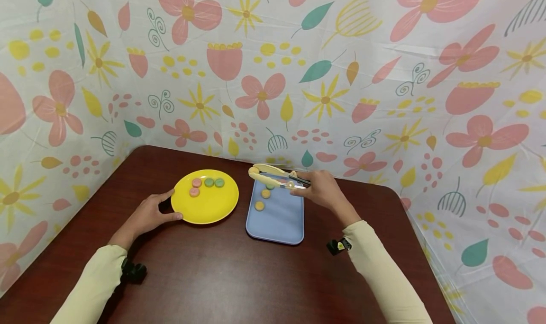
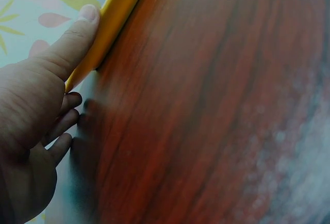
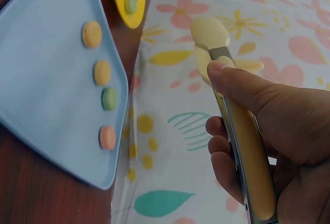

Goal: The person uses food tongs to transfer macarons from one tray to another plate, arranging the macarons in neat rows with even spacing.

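My left hand [image 1: 147,216] is at the left edge of a round yellow plate [image 1: 209,208], its straight thumb [image 2: 77,41] on the rim and the other fingers lower beside it. Two pink macarons [image 1: 195,192] and two green macarons [image 1: 214,182] lie toward the plate's far side. My right hand [image 1: 322,189] grips cream-yellow tongs [image 3: 252,167] by the handle, thumb on top. Their heads point left, above the far end of a blue tray [image 1: 277,224]. On it lie two yellow macarons [image 3: 97,53], a green macaron [image 3: 109,99] and a pink macaron [image 3: 107,138].
Plate and tray stand side by side on a dark brown wooden table [image 1: 204,276], a narrow gap between them. A flower-printed white cloth [image 1: 273,54] hangs behind the table and along its sides. Each wrist wears a small black camera [image 1: 339,246].
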A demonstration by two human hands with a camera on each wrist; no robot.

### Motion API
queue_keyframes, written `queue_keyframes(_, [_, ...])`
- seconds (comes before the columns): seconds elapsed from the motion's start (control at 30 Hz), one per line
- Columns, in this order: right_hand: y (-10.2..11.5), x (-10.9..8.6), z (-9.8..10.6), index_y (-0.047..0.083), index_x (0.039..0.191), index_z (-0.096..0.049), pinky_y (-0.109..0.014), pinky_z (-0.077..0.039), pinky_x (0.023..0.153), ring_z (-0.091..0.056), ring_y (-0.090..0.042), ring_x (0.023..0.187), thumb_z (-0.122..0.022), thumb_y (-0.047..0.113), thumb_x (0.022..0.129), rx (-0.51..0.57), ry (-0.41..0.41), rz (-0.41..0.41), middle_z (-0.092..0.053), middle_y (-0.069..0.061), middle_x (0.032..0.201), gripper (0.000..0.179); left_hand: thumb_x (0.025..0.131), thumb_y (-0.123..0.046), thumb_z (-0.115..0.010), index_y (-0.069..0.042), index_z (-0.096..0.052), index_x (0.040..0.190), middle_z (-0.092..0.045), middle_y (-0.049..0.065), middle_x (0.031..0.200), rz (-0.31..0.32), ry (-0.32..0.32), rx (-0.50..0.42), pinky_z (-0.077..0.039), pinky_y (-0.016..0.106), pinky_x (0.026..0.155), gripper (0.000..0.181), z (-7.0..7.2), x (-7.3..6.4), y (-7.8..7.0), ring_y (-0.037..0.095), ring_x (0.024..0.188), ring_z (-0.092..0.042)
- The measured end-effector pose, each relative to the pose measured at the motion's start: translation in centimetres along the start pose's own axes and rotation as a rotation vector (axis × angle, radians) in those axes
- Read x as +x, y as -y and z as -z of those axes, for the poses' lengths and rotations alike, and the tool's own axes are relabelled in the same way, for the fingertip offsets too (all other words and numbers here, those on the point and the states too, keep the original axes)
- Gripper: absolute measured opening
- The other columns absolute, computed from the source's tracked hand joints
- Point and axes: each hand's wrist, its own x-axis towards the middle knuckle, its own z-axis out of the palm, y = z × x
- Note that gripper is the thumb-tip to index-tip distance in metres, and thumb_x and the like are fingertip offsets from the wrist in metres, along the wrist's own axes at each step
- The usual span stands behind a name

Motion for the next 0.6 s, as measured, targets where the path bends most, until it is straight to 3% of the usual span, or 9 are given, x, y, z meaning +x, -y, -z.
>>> queue_keyframes(0.07, [0.3, 0.3, -0.2, 0.012, 0.137, -0.067, -0.029, -0.039, 0.056, -0.045, -0.013, 0.058, -0.086, 0.038, 0.083, 0.001, 0.007, 0.002, -0.074, -0.008, 0.085, 0.063, 0.079, -0.063, -0.079, 0.002, -0.036, 0.156, -0.045, 0.029, 0.153, 0.001, 0.002, -0.007, -0.036, 0.068, 0.111, 0.109, 0.0, 0.0, 0.1, 0.049, 0.140, -0.040])
queue_keyframes(0.23, [1.2, 1.0, -0.6, 0.011, 0.137, -0.065, -0.031, -0.040, 0.057, -0.050, -0.017, 0.059, -0.086, 0.040, 0.083, -0.008, 0.023, -0.005, -0.075, -0.018, 0.114, 0.065, 0.079, -0.063, -0.080, 0.002, -0.036, 0.156, -0.045, 0.028, 0.154, -0.003, 0.002, -0.012, -0.037, 0.067, 0.111, 0.110, -0.1, 0.0, 0.2, 0.048, 0.141, -0.040])
queue_keyframes(0.3, [1.5, 1.2, -0.8, 0.011, 0.137, -0.066, -0.031, -0.043, 0.060, -0.057, -0.018, 0.067, -0.086, 0.041, 0.083, -0.018, 0.023, -0.004, -0.071, -0.017, 0.125, 0.065, 0.080, -0.063, -0.079, 0.002, -0.036, 0.156, -0.044, 0.028, 0.154, -0.008, 0.002, -0.009, -0.037, 0.067, 0.111, 0.110, -0.1, 0.0, 0.2, 0.048, 0.141, -0.040])
queue_keyframes(0.37, [1.8, 1.5, -1.0, 0.011, 0.136, -0.067, -0.031, -0.046, 0.063, -0.063, -0.018, 0.075, -0.086, 0.041, 0.083, -0.021, 0.021, 0.012, -0.071, -0.016, 0.126, 0.064, 0.080, -0.062, -0.079, 0.003, -0.036, 0.156, -0.044, 0.028, 0.154, -0.010, 0.002, -0.009, -0.037, 0.067, 0.111, 0.110, 0.0, 0.1, 0.2, 0.048, 0.141, -0.040])
queue_keyframes(0.5, [2.6, 2.1, -1.4, 0.010, 0.134, -0.068, -0.031, -0.045, 0.062, -0.058, -0.016, 0.069, -0.086, 0.041, 0.082, -0.006, 0.022, 0.044, -0.075, -0.015, 0.116, 0.063, 0.079, -0.064, -0.079, 0.003, -0.035, 0.156, -0.043, 0.028, 0.155, -0.010, 0.008, -0.008, -0.037, 0.066, 0.111, 0.111, 0.0, 0.2, 0.2, 0.047, 0.142, -0.040])
queue_keyframes(0.6, [3.1, 2.6, -1.8, 0.008, 0.135, -0.068, -0.029, -0.036, 0.055, -0.040, -0.014, 0.053, -0.085, 0.041, 0.083, 0.001, 0.034, 0.061, -0.075, -0.011, 0.089, 0.064, 0.079, -0.064, -0.079, 0.003, -0.035, 0.156, -0.043, 0.027, 0.155, -0.008, 0.010, -0.009, -0.037, 0.066, 0.112, 0.111, 0.0, 0.2, 0.1, 0.046, 0.142, -0.040])
